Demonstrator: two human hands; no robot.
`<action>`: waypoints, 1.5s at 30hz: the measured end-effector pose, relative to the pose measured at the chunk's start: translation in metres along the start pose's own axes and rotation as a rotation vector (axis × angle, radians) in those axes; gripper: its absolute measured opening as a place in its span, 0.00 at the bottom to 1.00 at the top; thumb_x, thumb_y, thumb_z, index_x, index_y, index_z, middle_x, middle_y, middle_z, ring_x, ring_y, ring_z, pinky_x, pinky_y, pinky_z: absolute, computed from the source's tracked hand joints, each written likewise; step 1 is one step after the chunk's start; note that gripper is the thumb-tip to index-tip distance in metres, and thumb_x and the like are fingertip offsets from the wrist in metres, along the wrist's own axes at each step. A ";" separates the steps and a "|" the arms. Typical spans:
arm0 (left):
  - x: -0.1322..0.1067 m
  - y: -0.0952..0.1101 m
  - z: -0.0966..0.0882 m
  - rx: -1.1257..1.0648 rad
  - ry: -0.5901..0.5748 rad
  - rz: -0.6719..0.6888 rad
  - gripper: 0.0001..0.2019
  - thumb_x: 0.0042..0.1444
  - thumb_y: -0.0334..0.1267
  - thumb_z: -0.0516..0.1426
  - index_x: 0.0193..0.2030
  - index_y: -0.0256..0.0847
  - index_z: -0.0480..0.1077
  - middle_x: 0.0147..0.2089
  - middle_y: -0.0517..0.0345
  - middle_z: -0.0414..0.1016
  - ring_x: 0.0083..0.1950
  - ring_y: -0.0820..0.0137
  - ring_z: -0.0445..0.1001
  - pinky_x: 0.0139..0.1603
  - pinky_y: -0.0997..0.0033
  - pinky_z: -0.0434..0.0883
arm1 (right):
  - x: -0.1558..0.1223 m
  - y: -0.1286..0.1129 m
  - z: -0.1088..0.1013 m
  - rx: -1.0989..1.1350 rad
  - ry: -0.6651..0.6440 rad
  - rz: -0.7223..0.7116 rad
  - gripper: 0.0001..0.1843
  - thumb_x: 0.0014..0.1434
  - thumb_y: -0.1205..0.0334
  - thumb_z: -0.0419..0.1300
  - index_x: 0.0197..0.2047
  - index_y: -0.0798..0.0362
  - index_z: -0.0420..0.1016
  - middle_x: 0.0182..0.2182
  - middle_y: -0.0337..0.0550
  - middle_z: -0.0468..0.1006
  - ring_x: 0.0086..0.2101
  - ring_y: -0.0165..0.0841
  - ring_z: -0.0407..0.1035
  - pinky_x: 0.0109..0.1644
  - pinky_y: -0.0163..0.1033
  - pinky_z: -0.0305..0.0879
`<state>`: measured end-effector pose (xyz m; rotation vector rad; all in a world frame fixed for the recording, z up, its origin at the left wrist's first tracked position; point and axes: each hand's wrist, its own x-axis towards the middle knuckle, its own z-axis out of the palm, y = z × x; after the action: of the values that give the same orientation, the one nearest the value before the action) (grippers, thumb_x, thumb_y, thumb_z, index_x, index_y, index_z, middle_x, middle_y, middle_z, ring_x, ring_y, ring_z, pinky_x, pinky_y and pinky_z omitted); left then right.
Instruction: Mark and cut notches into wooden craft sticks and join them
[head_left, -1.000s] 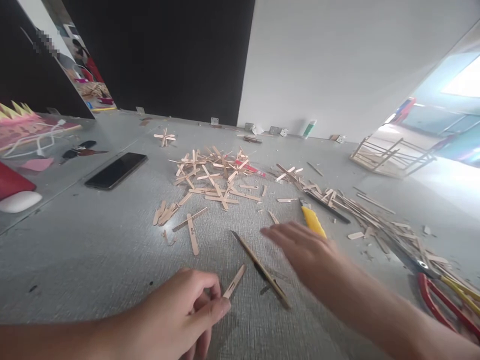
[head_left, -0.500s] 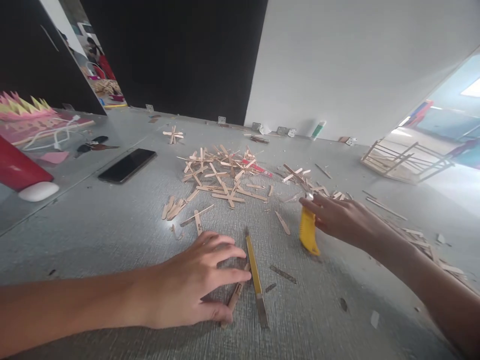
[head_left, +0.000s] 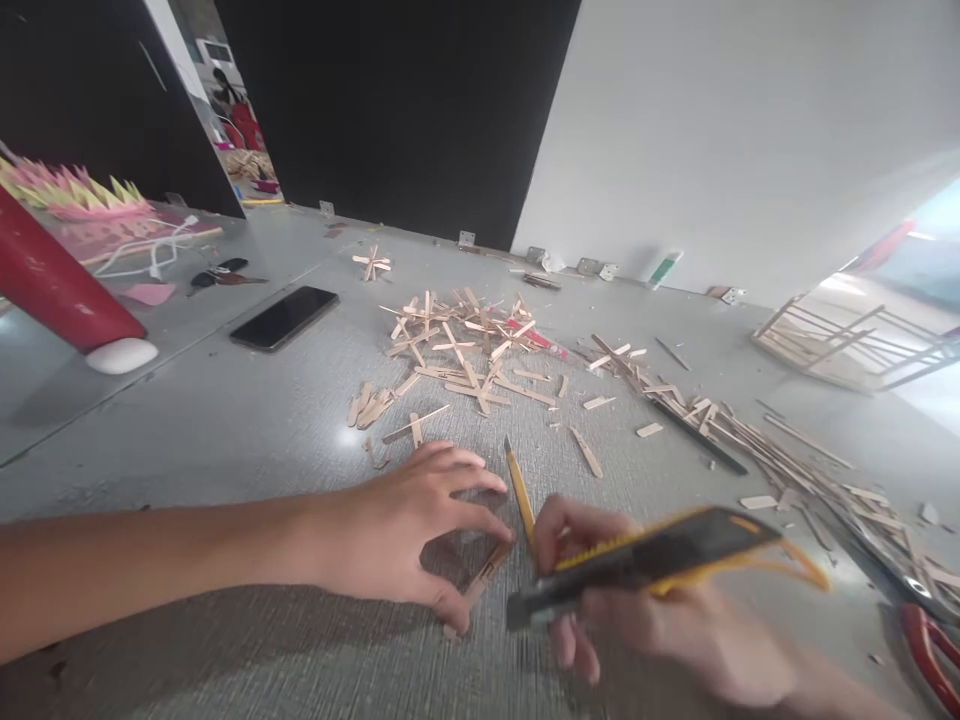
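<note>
My left hand lies low over the table with its fingers spread. Its thumb and index fingertips rest at the two ends of a short wooden craft stick piece, which bears dark marks. My right hand, smeared by motion, is closed around a black-and-yellow utility knife. The cutter's front end points left, towards the stick; I cannot tell whether its blade is out. Between my hands a slim yellow craft knife lies on the table, its lower part hidden behind my right hand.
A loose heap of craft sticks lies beyond my hands, with more strips along the right. Red-handled scissors are at the lower right. A phone, a red bottle and a stick frame stand or lie farther out.
My right hand has swung from the right side in to the middle, bringing the utility knife from upright to nearly level. My left hand stays at the stick. The view has shifted slightly.
</note>
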<state>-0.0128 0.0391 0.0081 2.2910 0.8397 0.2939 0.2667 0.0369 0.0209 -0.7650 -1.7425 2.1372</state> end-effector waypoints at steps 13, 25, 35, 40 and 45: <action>0.002 0.003 0.007 0.025 -0.019 -0.007 0.36 0.52 0.62 0.69 0.66 0.61 0.71 0.78 0.54 0.56 0.77 0.38 0.48 0.72 0.26 0.41 | 0.010 0.004 0.025 -0.198 0.267 0.133 0.16 0.62 0.50 0.69 0.39 0.52 0.72 0.24 0.40 0.82 0.20 0.27 0.72 0.25 0.31 0.71; 0.006 0.001 0.016 0.049 0.015 0.012 0.39 0.51 0.67 0.67 0.69 0.62 0.68 0.79 0.51 0.54 0.78 0.32 0.43 0.69 0.18 0.40 | 0.017 0.025 0.022 -0.675 0.411 -0.219 0.12 0.67 0.58 0.59 0.31 0.50 0.70 0.17 0.33 0.72 0.17 0.26 0.66 0.23 0.32 0.64; 0.005 0.002 0.016 0.101 -0.002 0.011 0.37 0.53 0.68 0.65 0.69 0.65 0.68 0.79 0.52 0.53 0.79 0.34 0.42 0.70 0.20 0.41 | 0.021 0.022 0.025 -0.695 0.396 -0.301 0.12 0.68 0.61 0.58 0.31 0.50 0.68 0.17 0.30 0.67 0.17 0.24 0.61 0.23 0.32 0.58; 0.005 0.003 0.014 0.116 -0.020 0.007 0.38 0.54 0.70 0.63 0.70 0.66 0.65 0.80 0.52 0.51 0.79 0.34 0.41 0.70 0.19 0.40 | 0.019 0.024 0.024 -0.702 0.389 -0.293 0.12 0.68 0.59 0.58 0.31 0.50 0.68 0.17 0.30 0.68 0.17 0.25 0.62 0.24 0.33 0.59; 0.005 0.003 0.015 0.137 -0.004 0.024 0.37 0.54 0.69 0.64 0.69 0.66 0.66 0.79 0.52 0.52 0.79 0.34 0.43 0.70 0.19 0.41 | 0.020 0.026 0.022 -0.765 0.413 -0.268 0.12 0.69 0.58 0.57 0.32 0.50 0.70 0.19 0.31 0.69 0.19 0.26 0.62 0.26 0.34 0.60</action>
<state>-0.0011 0.0330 -0.0014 2.4290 0.8537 0.2489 0.2409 0.0234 -0.0055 -0.9801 -2.2439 1.0124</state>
